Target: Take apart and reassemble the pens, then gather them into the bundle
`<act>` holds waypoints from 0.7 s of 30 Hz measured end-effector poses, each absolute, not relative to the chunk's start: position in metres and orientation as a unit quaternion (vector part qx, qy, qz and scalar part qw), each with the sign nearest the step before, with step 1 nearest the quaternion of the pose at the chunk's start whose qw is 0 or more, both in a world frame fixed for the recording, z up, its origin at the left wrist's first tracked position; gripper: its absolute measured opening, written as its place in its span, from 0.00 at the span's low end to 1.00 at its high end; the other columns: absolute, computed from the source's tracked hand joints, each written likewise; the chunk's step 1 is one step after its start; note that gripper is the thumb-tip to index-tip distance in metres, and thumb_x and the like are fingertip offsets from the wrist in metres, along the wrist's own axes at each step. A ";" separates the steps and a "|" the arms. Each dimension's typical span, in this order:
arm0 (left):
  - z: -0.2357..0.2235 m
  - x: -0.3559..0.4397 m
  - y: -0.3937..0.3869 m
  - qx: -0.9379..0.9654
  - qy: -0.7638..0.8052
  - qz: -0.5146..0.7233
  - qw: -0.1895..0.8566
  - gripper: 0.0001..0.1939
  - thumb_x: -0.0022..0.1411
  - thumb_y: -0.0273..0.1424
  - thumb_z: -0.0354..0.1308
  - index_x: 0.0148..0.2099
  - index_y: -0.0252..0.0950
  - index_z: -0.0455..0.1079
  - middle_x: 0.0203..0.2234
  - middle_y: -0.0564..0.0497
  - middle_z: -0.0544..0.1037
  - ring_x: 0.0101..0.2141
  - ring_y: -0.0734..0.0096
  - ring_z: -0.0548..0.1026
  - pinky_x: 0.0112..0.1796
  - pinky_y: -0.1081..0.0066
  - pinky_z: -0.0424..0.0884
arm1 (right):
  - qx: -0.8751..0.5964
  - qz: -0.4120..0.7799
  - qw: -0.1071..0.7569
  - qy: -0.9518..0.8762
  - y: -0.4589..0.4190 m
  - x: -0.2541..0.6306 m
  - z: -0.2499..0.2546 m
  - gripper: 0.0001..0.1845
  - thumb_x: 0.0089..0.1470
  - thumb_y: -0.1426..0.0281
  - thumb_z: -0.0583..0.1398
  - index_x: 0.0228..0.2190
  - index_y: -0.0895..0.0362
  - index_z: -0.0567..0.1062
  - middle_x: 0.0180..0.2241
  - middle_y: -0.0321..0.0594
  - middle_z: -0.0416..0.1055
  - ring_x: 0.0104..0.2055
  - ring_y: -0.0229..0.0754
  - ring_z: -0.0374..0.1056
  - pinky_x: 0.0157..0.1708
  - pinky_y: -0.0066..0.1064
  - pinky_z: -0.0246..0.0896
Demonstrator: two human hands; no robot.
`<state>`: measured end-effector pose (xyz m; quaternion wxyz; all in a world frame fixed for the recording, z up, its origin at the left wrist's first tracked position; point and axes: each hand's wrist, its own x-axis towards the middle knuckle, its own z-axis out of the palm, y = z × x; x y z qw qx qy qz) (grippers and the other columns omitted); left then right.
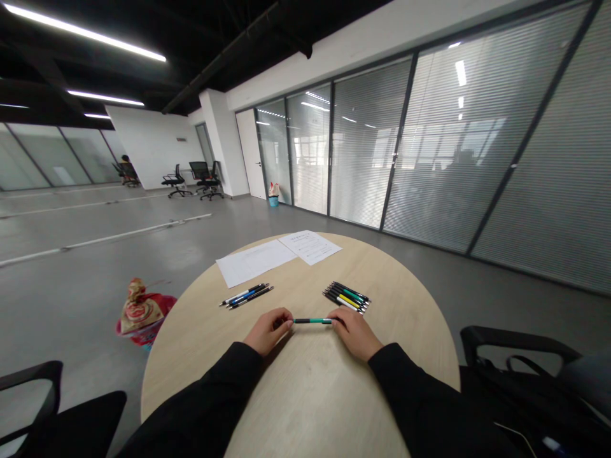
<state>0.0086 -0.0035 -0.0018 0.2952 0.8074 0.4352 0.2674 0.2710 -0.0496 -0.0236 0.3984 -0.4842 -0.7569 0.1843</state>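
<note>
A round pale-wood table [305, 394] fills the space in front of the person. With its middle as the dial's centre and twelve straight ahead, two overlapping paper sheets [255, 263] lie from eleven to twelve near the far rim. A grey floor [191, 254] runs around the table; on it, at nine, stands a red-and-tan bag [140, 312]. Black chairs sit close by, one [62, 413] at eight and one [520, 343] at three. Farther off, office chairs [203, 177] stand at eleven, a white door [251, 154] just short of twelve, and a glass partition with blinds [439, 146] spans twelve to two under a black ceiling with strip lights [86, 32].

A green-and-black pen [312, 320] lies level between the hands, near the dial's centre. The left hand [270, 331] pinches its dark end at nine; the right hand [354, 332] has its fingertips together on the green end at three. Whether the pen touches the wood I cannot tell. From it, a small group of pens [245, 296] lies at ten, and a larger, tightly set row of pens [347, 297] at two, just beyond the right hand.
</note>
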 end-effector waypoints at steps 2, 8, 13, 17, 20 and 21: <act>-0.003 0.008 -0.003 0.807 0.434 0.266 0.300 0.14 0.61 0.41 0.53 0.35 0.34 0.71 0.24 0.54 0.70 0.25 0.73 0.64 0.28 0.73 0.59 | -0.483 0.184 0.400 -0.757 -0.050 0.271 -0.023 0.10 0.57 0.75 0.56 0.36 0.57 0.78 0.36 0.43 0.74 0.40 0.42 0.68 0.43 0.34 0.62; -0.002 0.008 -0.005 0.802 0.434 0.269 0.310 0.15 0.60 0.42 0.54 0.33 0.34 0.71 0.23 0.53 0.71 0.25 0.73 0.64 0.27 0.74 0.58 | -0.479 0.199 0.415 -0.748 -0.049 0.271 -0.023 0.11 0.58 0.74 0.56 0.36 0.57 0.79 0.37 0.44 0.76 0.40 0.44 0.69 0.44 0.36 0.63; -0.002 0.010 -0.005 0.794 0.435 0.275 0.323 0.14 0.59 0.41 0.56 0.33 0.34 0.70 0.23 0.53 0.72 0.24 0.73 0.64 0.27 0.74 0.59 | -0.507 0.251 0.445 -0.694 -0.044 0.272 -0.033 0.13 0.57 0.70 0.56 0.42 0.58 0.76 0.31 0.40 0.74 0.33 0.41 0.67 0.37 0.33 0.63; -0.003 0.011 -0.005 0.791 0.433 0.284 0.326 0.12 0.58 0.39 0.57 0.33 0.34 0.69 0.22 0.55 0.70 0.23 0.74 0.63 0.26 0.74 0.58 | -0.499 0.313 0.467 -0.660 -0.040 0.272 -0.042 0.14 0.57 0.67 0.56 0.44 0.57 0.73 0.24 0.32 0.67 0.26 0.36 0.62 0.27 0.27 0.58; -0.003 0.011 -0.006 0.788 0.428 0.291 0.332 0.11 0.57 0.38 0.57 0.32 0.34 0.68 0.22 0.55 0.69 0.23 0.74 0.63 0.26 0.74 0.58 | -0.487 0.363 0.473 -0.638 -0.038 0.272 -0.045 0.14 0.58 0.64 0.55 0.43 0.57 0.73 0.24 0.32 0.66 0.24 0.35 0.61 0.25 0.26 0.56; -0.003 0.011 -0.006 0.787 0.427 0.292 0.336 0.11 0.57 0.38 0.57 0.33 0.34 0.68 0.22 0.55 0.69 0.23 0.74 0.63 0.26 0.74 0.58 | -0.483 0.378 0.472 -0.633 -0.038 0.272 -0.045 0.15 0.58 0.62 0.55 0.42 0.57 0.73 0.24 0.32 0.66 0.23 0.35 0.61 0.24 0.26 0.55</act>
